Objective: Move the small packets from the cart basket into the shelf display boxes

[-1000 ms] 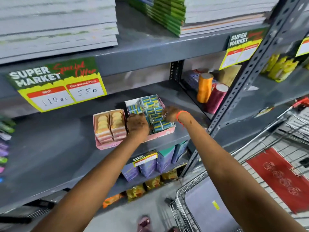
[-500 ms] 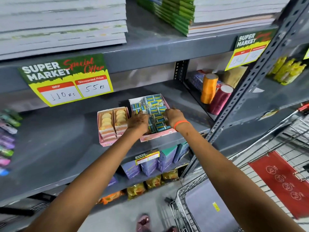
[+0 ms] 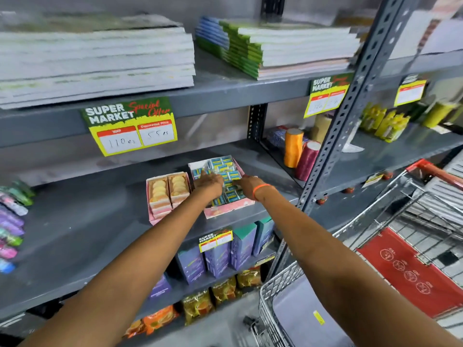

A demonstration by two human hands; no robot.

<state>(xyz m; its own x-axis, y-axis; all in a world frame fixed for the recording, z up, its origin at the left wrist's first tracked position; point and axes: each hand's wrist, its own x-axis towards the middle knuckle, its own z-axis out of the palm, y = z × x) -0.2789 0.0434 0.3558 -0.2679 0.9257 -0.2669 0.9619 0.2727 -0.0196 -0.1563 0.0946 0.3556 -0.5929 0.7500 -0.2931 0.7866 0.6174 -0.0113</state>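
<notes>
While both hands work the grey metal shelf (image 3: 87,236): pink cardboard display box (image 3: 226,209), blue-and-yellow small packets (image 3: 226,169) inside. Left hand (image 3: 209,182), right hand (image 3: 248,185) lie flat, fingers open, atop; best pressed level, rows squared.

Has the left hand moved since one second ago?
Yes. The left hand went further back over the box of blue packets, away from its front wall.

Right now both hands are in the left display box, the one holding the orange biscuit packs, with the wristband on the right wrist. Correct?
Not quite. In the head view the left hand and right hand are in the right display box of blue packets. The wristband part is correct.
</notes>
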